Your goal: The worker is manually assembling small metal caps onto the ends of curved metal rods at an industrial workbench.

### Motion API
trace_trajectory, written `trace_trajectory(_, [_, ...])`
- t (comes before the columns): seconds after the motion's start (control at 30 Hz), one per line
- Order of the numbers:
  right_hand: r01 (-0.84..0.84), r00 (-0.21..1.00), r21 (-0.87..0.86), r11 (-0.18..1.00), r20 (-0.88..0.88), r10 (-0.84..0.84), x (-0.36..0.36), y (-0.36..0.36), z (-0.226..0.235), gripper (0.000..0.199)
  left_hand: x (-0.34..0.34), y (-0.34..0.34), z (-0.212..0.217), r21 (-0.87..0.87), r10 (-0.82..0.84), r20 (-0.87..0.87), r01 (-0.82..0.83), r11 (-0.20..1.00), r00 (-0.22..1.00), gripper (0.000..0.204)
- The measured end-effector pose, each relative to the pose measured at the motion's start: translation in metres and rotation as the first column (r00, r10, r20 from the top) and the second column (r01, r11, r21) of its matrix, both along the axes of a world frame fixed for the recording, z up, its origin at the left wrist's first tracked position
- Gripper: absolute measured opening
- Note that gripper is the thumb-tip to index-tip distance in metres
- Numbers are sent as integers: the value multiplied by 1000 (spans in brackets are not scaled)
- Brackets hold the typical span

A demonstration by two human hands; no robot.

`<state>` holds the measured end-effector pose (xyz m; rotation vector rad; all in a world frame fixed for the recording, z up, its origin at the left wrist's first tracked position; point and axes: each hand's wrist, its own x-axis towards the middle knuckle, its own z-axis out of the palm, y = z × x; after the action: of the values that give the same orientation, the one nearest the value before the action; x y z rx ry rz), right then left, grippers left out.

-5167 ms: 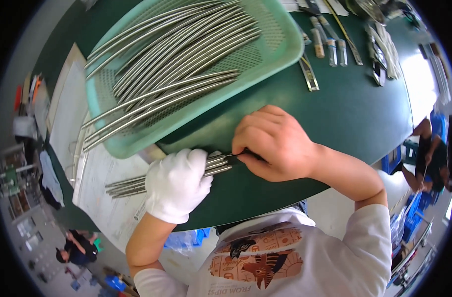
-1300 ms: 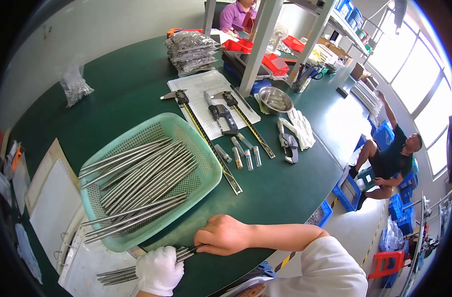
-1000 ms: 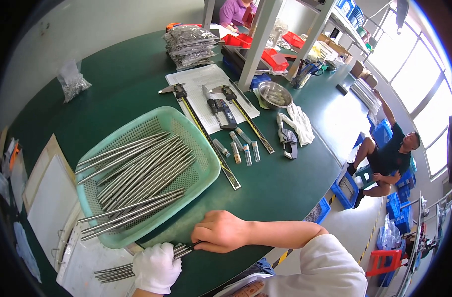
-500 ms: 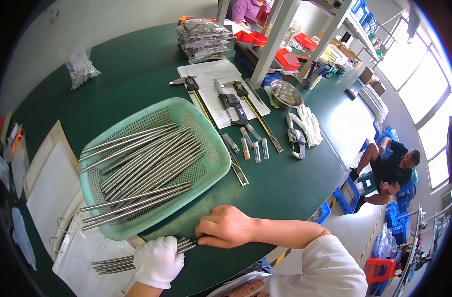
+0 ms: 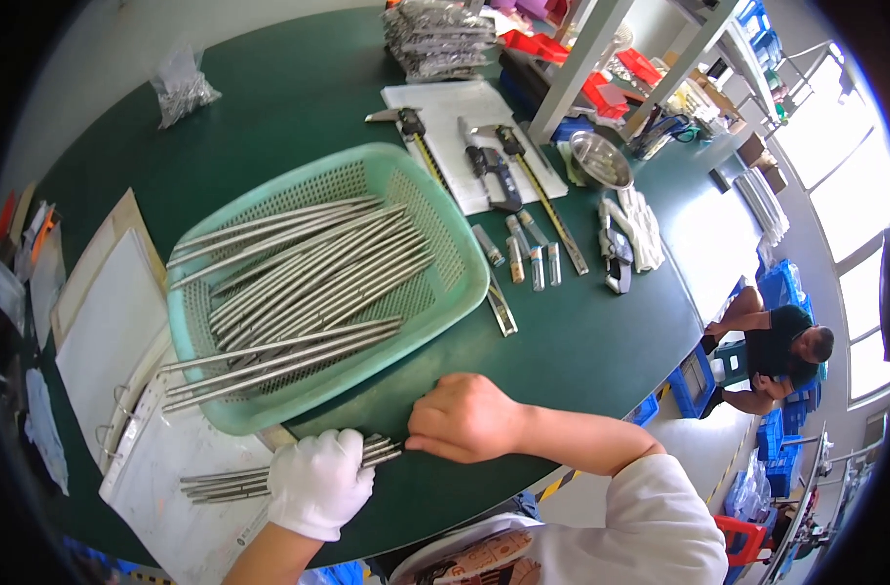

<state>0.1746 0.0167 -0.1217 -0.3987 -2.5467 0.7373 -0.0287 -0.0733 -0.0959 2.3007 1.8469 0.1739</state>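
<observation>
A green worktop [image 5: 601, 341] fills most of the view, bent by the wide lens. Its far edge curves up from the left along a pale wall; its near edge passes beneath the person's forearms and climbs to the right. A narrow strip of green surface lies between the basket's front wall and the hands, widening into broad room beyond the right hand.

At the left, an open ring binder [image 5: 162, 497] spreads under the basket's near corner. Farther back sits a clear bag of small metal parts [image 5: 184, 93]. A mint-green perforated basket [image 5: 455, 249], holding many long metal rods [image 5: 318, 283], stands just beyond the left hand, in its way forward. The basket's right rim partly hides a caliper [image 5: 413, 125]. Next come a micrometer [image 5: 494, 171] and a second caliper [image 5: 513, 146], several small capped vials [image 5: 538, 265], a steel bowl [image 5: 601, 159] and a crumpled white glove [image 5: 643, 232]. Far right, a co-worker [image 5: 786, 351] sits low near blue crates [image 5: 694, 380].

The white-gloved left hand [image 5: 323, 483] is wrapped firmly around a bundle of thin metal rods [image 5: 226, 487], which sticks out both sides, its left end above the binder. The bare right hand [image 5: 469, 419] is curled, fingertips just beside the bundle's right end; whether it pinches anything cannot be told.
</observation>
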Motion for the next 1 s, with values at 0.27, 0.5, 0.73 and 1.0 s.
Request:
trace_trajectory(0.27, [35,998,-13,999,-49,-36,1,11,14,15,0,11,7,15,-63,48,62,998,997,23])
trace_trajectory(0.5, [50,998,-64,997,-26,-52,-3,9,9,13,-1,10,7,-31,-46,20,46,998,999,23])
trace_trajectory(0.73, [-15,1000,5,1000,-25,15,-1,5,5,14,0,10,8,-27,-77,-33,76,997,996,23])
trace_trajectory(1.0, [10,1000,-94,996,-22,-12,2,10,5,12,0,10,8,19,-71,-17,72,997,997,23])
